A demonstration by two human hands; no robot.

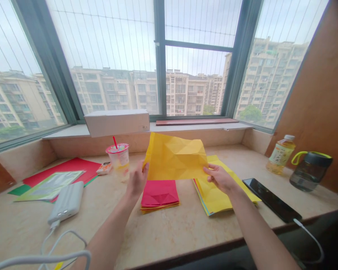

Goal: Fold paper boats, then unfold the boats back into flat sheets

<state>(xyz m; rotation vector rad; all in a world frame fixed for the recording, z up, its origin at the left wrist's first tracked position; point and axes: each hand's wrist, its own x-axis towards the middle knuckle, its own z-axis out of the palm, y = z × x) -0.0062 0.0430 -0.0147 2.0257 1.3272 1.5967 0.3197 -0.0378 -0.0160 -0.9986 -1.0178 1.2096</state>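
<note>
A creased sheet of orange-yellow paper [174, 157] is held up above the counter between my two hands. My left hand [139, 176] pinches its left edge, and my right hand [218, 176] grips the lower right corner between thumb and fingers. Fold lines cross the sheet's right half. Below it lies a stack of folded paper [160, 195], red on top with orange layers underneath. To the right, partly behind my right hand, rests a pile of yellow paper [218, 198] with other colours showing at its left edge.
At left are a white power bank [67, 202] with cables, red sheets [81, 165] and a clear packet [52, 185]. A plastic cup [118, 161] with a straw stands behind my left hand. Right: a phone [270, 198], a drink bottle [281, 154], a dark water bottle [310, 172].
</note>
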